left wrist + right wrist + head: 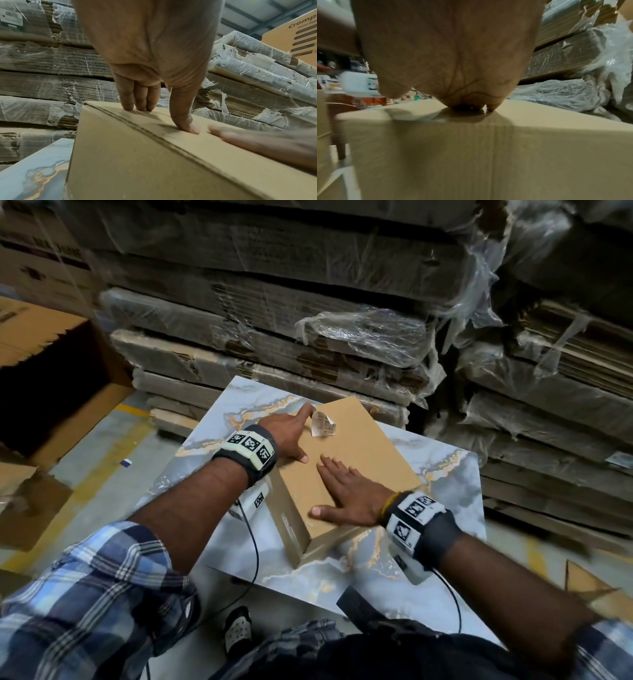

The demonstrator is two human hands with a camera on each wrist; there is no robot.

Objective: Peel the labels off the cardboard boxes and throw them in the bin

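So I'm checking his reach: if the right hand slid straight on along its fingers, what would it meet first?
Probably the left hand's thumb, just ahead of the right hand on the box; the label lies further on.

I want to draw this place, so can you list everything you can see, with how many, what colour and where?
Plain brown cardboard box: one, tan, on the table.
White barcode label: one, white, curling up off the box top's far end.
Marble-patterned table: one, grey and gold, under the box.
Plastic-wrapped stacks of flattened cardboard: many, brown, behind the table.
Big open carton: one, brown, on the floor at left.
Left hand: on the box's far left edge.
Right hand: flat on the box top.
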